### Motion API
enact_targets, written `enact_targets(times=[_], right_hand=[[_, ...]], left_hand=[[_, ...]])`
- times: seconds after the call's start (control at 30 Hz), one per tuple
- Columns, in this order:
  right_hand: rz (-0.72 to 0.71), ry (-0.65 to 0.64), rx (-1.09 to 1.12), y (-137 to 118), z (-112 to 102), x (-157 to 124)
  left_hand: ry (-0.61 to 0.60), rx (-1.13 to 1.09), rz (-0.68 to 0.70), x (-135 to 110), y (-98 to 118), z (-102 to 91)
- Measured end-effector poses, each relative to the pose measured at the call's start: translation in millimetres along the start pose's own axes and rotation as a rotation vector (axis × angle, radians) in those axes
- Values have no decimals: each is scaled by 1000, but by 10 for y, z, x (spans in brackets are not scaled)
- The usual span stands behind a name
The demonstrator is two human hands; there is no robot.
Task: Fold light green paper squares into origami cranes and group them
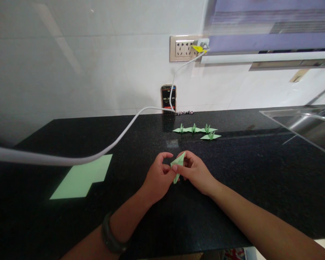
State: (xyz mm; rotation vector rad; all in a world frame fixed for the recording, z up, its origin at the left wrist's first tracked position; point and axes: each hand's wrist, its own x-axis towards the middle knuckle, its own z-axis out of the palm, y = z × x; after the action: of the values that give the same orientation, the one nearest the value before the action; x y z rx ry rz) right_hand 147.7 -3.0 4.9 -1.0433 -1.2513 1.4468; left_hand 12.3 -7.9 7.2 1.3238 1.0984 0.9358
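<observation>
Between my two hands is a piece of folded green paper (178,160), a narrow kite-like shape with its points up and down, held just above the black countertop (141,231). My right hand (196,169) pinches it, thumb across the front and fingers behind. From the other side my left hand (159,177) grips its left edge with the thumb, the index finger curled above. Some left fingertips are hidden behind the paper. Beyond my hands stand several folded green paper cranes (194,129), most in a row, with one crane (211,136) in front.
A cut sheet of green paper (89,175) lies at the left. A phone (168,99) showing a timer leans on the wall. Its white cable (130,126) sweeps across the left foreground from the wall socket (184,48). A metal sink (311,122) is at the right.
</observation>
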Motion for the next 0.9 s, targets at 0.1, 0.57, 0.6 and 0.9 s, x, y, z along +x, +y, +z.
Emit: enact_targets(times=[0.1, 0.57, 0.6, 0.9], right_hand=[[27, -13, 104, 0, 5, -12], [56, 43, 121, 27, 18, -20], [47, 38, 123, 27, 20, -23], [-14, 64, -80, 6, 20, -21]], left_hand=[[-26, 29, 30, -13, -25, 13], [54, 330, 137, -79, 30, 50], [58, 335, 136, -80, 33, 50], [65, 316, 130, -79, 37, 62]])
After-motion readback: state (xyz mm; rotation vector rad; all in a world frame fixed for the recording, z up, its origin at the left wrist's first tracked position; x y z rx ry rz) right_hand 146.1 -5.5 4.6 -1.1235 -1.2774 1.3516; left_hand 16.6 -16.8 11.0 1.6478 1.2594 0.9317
